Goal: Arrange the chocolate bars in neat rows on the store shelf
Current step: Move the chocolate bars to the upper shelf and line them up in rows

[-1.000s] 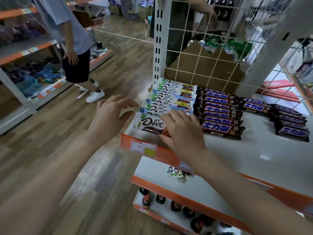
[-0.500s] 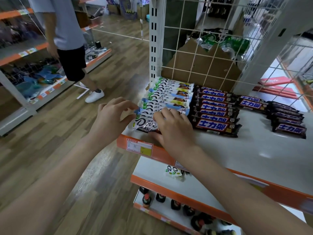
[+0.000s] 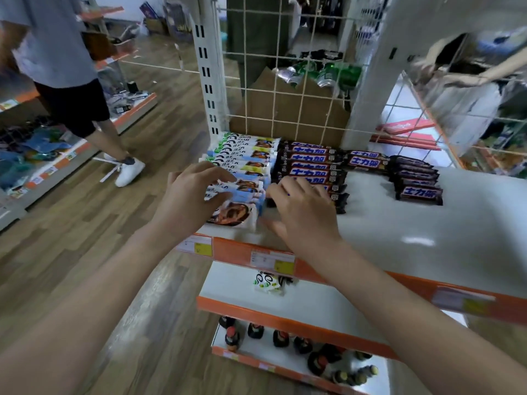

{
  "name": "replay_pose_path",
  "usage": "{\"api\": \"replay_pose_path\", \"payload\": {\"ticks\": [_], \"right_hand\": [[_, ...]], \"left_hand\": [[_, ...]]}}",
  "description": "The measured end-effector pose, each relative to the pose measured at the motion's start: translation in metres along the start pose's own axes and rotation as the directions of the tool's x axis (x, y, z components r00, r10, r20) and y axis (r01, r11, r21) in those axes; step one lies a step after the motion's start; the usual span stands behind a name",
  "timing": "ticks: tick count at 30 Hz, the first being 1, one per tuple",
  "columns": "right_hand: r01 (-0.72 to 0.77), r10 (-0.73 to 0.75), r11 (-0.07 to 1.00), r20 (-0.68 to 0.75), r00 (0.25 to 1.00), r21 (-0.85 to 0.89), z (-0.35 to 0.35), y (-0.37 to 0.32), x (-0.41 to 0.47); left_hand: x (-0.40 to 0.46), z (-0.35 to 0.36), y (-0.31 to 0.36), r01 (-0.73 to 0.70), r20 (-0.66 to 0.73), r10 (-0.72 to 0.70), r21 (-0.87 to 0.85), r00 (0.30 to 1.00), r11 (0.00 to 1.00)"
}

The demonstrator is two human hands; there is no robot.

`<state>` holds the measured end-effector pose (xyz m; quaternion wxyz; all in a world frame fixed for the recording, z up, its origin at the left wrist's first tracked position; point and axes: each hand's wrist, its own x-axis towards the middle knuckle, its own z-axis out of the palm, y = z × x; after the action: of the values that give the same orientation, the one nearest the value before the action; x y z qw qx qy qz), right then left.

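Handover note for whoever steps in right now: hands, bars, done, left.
Left hand: fingers curled on the front white bar, at the near end of the white-bar row.
Right hand: fingers spread, resting over the front of the brown-bar row; gripping nothing visible.
Done: white row and brown row stacked front to back at the shelf left end.
Left: seat the front white bar; close up the two short brown stacks on the right; one white bar lies on the lower shelf.
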<state>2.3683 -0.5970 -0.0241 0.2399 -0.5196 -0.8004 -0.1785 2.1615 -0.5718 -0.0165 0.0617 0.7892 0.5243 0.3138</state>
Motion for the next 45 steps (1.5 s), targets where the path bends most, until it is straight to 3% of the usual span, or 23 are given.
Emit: {"api": "replay_pose_path", "payload": {"ticks": [12,22,33,45], "right_hand": [[-0.155,0.162,0.964,0.014,0.987,-0.217,-0.066,0.099,-0.078],[-0.29,0.29,0.922,-0.039,0.956,-0.256,-0.118,0.148,-0.139],[-0.318,0.309,0.914,-0.075,0.948,-0.251,-0.144,0.151,-0.187],[-0.25,0.241,0.947,-0.066,0.968,-0.2,-0.148,0.115,-0.237]], "left_hand": [[0.021,0.054,0.1,-0.167,0.037,0.172,-0.111,0.984,0.98],[0.017,0.093,0.184,-0.236,0.119,0.265,-0.214,0.957,0.948],[-0.016,0.103,0.231,-0.251,0.209,0.293,-0.207,0.933,0.946],[-0.091,0.099,0.234,-0.235,0.178,0.263,-0.165,0.948,0.958]]}}
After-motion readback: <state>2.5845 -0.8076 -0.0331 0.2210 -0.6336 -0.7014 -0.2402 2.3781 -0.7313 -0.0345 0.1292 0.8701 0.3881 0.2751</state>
